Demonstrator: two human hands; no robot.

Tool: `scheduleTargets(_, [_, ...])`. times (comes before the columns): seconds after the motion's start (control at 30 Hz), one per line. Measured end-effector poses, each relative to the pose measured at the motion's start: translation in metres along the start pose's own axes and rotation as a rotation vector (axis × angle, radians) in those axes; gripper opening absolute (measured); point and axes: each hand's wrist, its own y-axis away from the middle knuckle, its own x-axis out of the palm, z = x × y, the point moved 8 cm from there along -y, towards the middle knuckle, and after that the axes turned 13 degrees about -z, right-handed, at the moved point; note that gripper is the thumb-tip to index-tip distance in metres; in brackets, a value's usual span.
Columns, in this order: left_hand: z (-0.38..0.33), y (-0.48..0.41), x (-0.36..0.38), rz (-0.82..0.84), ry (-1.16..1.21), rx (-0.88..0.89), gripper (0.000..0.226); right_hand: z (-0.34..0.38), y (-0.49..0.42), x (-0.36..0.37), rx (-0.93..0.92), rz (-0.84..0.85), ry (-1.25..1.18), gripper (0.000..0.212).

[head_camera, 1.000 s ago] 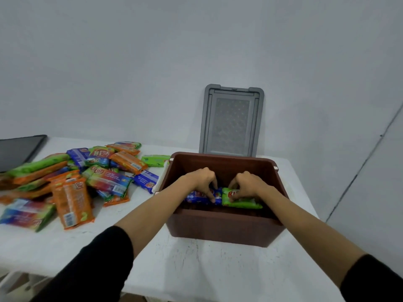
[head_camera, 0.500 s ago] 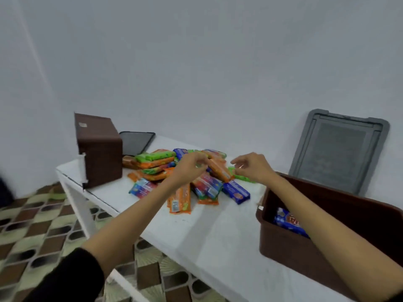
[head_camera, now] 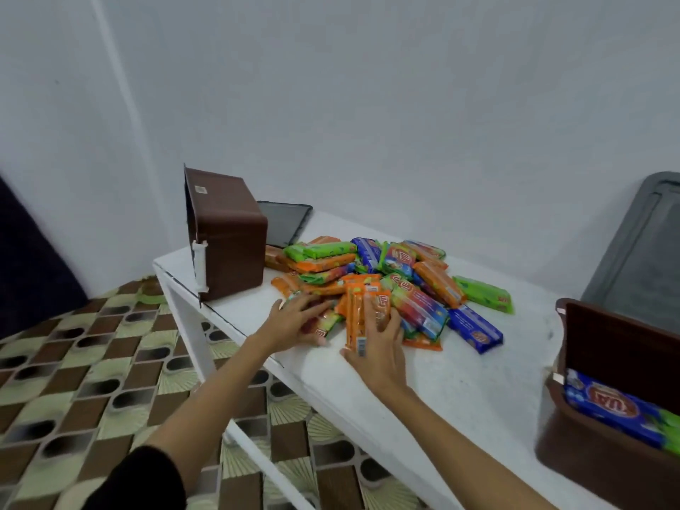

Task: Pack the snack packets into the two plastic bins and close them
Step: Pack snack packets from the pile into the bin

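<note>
A heap of snack packets [head_camera: 404, 285] in orange, green, blue and mixed colours lies on the white table [head_camera: 460, 392]. My left hand [head_camera: 294, 323] rests with spread, straight fingers on a multicoloured packet [head_camera: 325, 323] at the heap's near-left edge. My right hand [head_camera: 381, 349] grips a small stack of orange packets [head_camera: 362, 314], thumb on the left and fingers curled over the right side. One brown bin [head_camera: 618, 347] stands open at the right with a blue packet [head_camera: 611, 406] inside. A second brown bin [head_camera: 228, 233] lies on its side at the table's left end.
A grey lid [head_camera: 640, 244] leans against the wall behind the right bin. A dark lid [head_camera: 285, 222] lies flat behind the tipped bin. The table's near edge runs diagonally below my arms, with patterned floor tiles [head_camera: 92, 380] to the left.
Both hands left the right bin, where they had set a blue and a green packet, and swung left onto the heap. The view turned left with them.
</note>
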Motion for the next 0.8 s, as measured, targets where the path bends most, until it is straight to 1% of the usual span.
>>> scheduleTargets(0.07, [0.007, 0.002, 0.0, 0.072, -0.109, 0.025, 0.087, 0.001, 0.001, 0.001, -0.016, -0.095, 0.003, 0.098])
scheduleTargets(0.13, [0.016, 0.004, -0.002, 0.122, -0.132, -0.007, 0.078, 0.001, 0.0, 0.0, -0.029, -0.142, 0.014, 0.098])
scheduleTargets(0.17, [0.02, 0.005, -0.004, 0.129, -0.107, -0.029, 0.077, 0.0, -0.001, -0.002, -0.023, -0.14, 0.018, 0.099])
scheduleTargets(0.2, [0.023, 0.006, -0.005, 0.128, -0.069, -0.045, 0.081, -0.001, -0.004, -0.004, -0.014, -0.136, 0.023, 0.098])
scheduleTargets(0.23, [0.024, 0.008, -0.007, 0.126, -0.025, -0.054, 0.091, -0.001, -0.007, -0.007, -0.008, -0.14, 0.031, 0.095])
scheduleTargets(0.27, [0.024, 0.008, -0.009, 0.111, 0.026, -0.058, 0.105, 0.0, -0.011, -0.01, -0.004, -0.138, 0.043, 0.093])
scheduleTargets(0.3, [0.024, 0.009, -0.011, 0.095, 0.072, -0.064, 0.113, 0.002, -0.014, -0.012, 0.001, -0.127, 0.056, 0.091])
scheduleTargets(0.33, [0.023, 0.009, -0.011, 0.081, 0.092, -0.063, 0.112, 0.003, -0.016, -0.013, 0.016, -0.106, 0.061, 0.09])
scheduleTargets(0.43, [0.017, 0.009, -0.013, 0.047, 0.088, -0.046, 0.092, 0.004, -0.018, -0.014, 0.084, -0.062, 0.019, 0.087])
scheduleTargets(0.53, [0.011, 0.012, -0.016, 0.008, 0.116, -0.065, 0.071, 0.004, -0.015, -0.014, 0.097, -0.039, -0.021, 0.087])
scheduleTargets(0.67, [0.008, 0.015, -0.026, -0.088, 0.123, -0.113, 0.068, 0.001, -0.016, -0.022, 0.089, -0.005, -0.072, 0.089])
scheduleTargets(0.8, [0.008, 0.006, -0.061, -0.219, 0.22, -0.174, 0.068, 0.002, -0.029, -0.054, 0.048, -0.035, -0.088, 0.09])
